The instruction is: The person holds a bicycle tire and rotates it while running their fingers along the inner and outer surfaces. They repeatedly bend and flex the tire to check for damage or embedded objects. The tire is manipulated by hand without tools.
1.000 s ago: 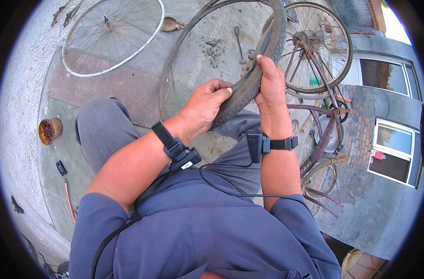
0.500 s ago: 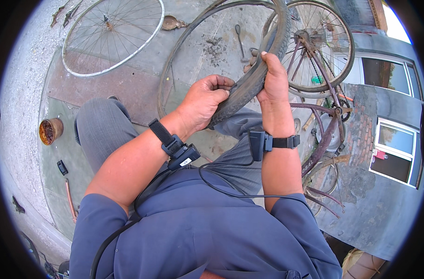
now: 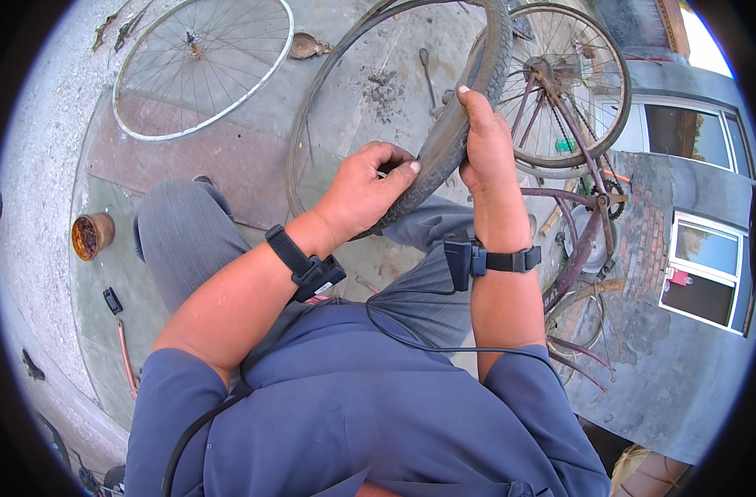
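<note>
our left hand (image 3: 369, 184) held thumb and forefinger bent at the left edge of the tire (image 3: 442, 157); whether they pinched it, we could not tell. our right hand (image 3: 487, 149) gripped it from the right. between our fingers its length slanted forward and rightward; a spoked wheel (image 3: 195, 48) lay beyond, leftward.

Bright, diffuse daylight falls evenly, leaving only faint shadows on the concrete floor (image 3: 398, 54) and a soft sheen on the left forearm (image 3: 229, 302). The white patch (image 3: 709, 41) at upper right is blown out, with bluish fringing at the black fisheye border, and the lower window (image 3: 705, 244) carries pale reflections. Straight edges bow toward the rim, yet the tyre (image 3: 444, 151) looks fairly sharp.
</note>
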The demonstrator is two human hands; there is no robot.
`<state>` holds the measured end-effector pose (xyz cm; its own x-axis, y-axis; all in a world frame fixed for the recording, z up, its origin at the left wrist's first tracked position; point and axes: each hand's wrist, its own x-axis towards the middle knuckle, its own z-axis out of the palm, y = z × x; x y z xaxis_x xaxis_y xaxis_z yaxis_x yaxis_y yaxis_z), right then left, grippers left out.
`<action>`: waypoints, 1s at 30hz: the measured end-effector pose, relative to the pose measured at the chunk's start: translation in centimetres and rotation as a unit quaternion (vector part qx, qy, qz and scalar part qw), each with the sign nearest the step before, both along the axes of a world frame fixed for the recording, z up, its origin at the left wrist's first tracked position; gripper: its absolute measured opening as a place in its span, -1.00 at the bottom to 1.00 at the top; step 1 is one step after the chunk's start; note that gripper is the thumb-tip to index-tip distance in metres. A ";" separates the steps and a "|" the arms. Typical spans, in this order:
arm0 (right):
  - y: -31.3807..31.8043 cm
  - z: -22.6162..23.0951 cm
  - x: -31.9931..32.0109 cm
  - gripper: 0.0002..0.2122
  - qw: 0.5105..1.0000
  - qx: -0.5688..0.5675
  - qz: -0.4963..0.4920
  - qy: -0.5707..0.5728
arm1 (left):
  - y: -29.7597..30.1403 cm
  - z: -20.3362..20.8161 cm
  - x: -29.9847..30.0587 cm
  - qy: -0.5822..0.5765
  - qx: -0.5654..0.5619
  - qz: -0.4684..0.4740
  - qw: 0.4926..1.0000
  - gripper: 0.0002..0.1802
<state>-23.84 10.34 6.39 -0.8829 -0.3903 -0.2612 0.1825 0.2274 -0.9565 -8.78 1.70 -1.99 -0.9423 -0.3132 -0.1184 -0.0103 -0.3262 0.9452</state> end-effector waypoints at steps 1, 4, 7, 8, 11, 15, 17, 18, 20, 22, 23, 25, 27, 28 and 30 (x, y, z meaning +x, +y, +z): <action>-0.1 0.0 0.0 -0.66 1.000 0.007 0.000 0.010 | -0.1 0.2 0.1 0.001 -0.012 -0.009 1.000 -0.64; -0.4 0.2 0.3 -0.65 0.999 0.017 0.001 0.037 | -0.3 1.0 0.6 0.004 -0.024 -0.037 0.999 -0.52; -0.7 0.6 0.7 -0.66 0.999 0.014 0.009 0.042 | -0.7 1.3 0.6 0.006 0.008 -0.060 0.998 -0.48; -0.7 0.8 0.8 -0.68 0.999 0.016 0.012 0.034 | -0.8 1.4 0.6 0.005 0.015 -0.060 0.998 -0.48; -1.2 1.3 1.1 -0.69 0.999 0.031 0.026 0.023 | -0.8 1.4 0.6 -0.005 0.025 -0.064 0.998 -0.50; -1.4 1.8 1.6 -0.67 0.998 0.035 0.044 -0.004 | -0.6 1.5 0.7 0.005 0.050 -0.047 0.998 -0.52; -1.7 1.9 1.7 -0.67 0.998 0.041 0.045 0.007 | -0.7 1.4 0.7 0.007 0.042 -0.049 0.998 -0.53; -1.7 1.9 1.8 -0.66 0.998 0.042 0.049 0.014 | -0.7 1.3 0.7 0.006 0.038 -0.051 0.998 -0.54; -1.9 1.9 1.9 -0.65 0.997 0.054 0.050 0.016 | -0.7 1.1 0.6 0.013 0.066 -0.056 0.996 -0.54; -2.0 1.8 1.9 -0.64 0.997 0.060 0.051 0.025 | -0.6 0.9 0.5 0.023 0.088 -0.058 0.994 -0.53; -2.0 1.7 1.9 -0.64 0.996 0.062 0.050 0.031 | -0.6 0.8 0.5 0.030 0.095 -0.058 0.993 -0.52; -2.0 1.5 1.9 -0.64 0.996 0.068 0.047 0.042 | -0.6 0.6 0.4 0.037 0.098 -0.059 0.993 -0.50; -2.1 1.4 1.8 -0.63 0.995 0.070 0.048 0.053 | -0.5 0.6 0.5 0.032 0.091 -0.062 0.993 -0.49; -2.2 1.3 1.8 -0.64 0.993 0.085 0.046 0.065 | -0.5 0.7 0.6 0.032 0.077 -0.061 0.995 -0.49; -2.4 1.3 1.8 -0.65 0.989 0.108 0.045 0.090 | -0.5 0.9 0.7 0.017 0.054 -0.064 0.996 -0.48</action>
<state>-22.05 7.92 7.65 -0.8872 -0.4213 -0.1878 -0.0174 0.4375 -0.8991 -8.07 1.23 -1.10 -0.9776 -0.1780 -0.1126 -0.0271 -0.4239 0.9053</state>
